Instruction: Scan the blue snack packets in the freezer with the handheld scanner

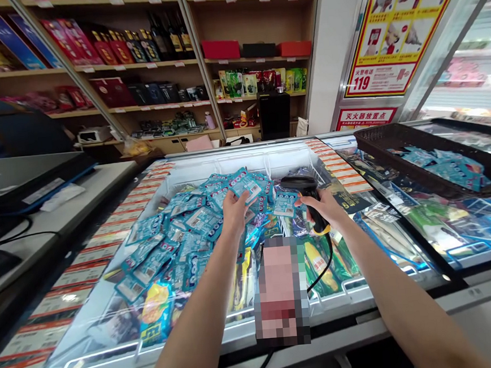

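My left hand (234, 210) pinches a small blue packet (252, 190), its barcode side facing up. In my right hand (326, 207) is a black handheld barcode scanner (315, 208), its head turned left toward the packets. Between the thumb and fingers of that same hand, the edge of another blue packet (284, 205) is held. A loose heap of blue packets (190, 233) lies on the glass top of a chest freezer (99, 331), left of and below my left hand. The scanner's black cord (331, 256) curves down toward me.
A brown basket (398, 180) with more blue packets stands at the right. Near the front edge lies a pixelated rectangular object (280, 294). A dark device (28, 178) sits on the left counter (113, 180). Stocked shelves (151, 64) line the back.
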{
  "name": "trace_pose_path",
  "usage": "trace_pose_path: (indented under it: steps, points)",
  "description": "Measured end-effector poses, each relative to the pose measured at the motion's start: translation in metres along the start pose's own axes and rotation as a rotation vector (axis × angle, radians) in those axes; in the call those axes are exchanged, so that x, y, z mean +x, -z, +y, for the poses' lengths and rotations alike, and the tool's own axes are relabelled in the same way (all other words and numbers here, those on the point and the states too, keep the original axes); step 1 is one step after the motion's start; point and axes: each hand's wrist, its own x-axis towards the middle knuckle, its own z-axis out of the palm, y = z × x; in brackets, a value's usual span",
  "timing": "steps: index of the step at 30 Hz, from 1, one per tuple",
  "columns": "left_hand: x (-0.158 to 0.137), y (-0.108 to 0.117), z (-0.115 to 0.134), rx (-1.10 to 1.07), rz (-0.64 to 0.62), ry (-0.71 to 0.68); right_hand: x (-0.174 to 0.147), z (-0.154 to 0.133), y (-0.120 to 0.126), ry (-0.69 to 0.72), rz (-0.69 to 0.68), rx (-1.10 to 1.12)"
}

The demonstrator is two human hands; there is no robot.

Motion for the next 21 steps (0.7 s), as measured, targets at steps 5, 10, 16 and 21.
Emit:
trace_pose_path:
  steps: [5, 10, 16, 21]
  points:
    - [0.0025, 0.0018, -0.0023, -0.135, -0.013, 0.056, -0.0018, 0.0011, -0.0018, -0.010, -0.095, -0.036]
    - [0.0028, 0.0028, -0.0086, -0.068, -0.010, 0.039, -0.0028, 0.0047, -0.0017, 0.050, -0.194, -0.111]
    - [0.0030, 0.0045, -0.0090, -0.043, -0.035, 0.049, -0.0036, 0.0044, -0.0026, 0.045, -0.203, -0.139]
    - [0.0023, 0.0051, -0.0087, -0.030, -0.035, 0.047, -0.0021, 0.0058, -0.0029, 0.044, -0.209, -0.174]
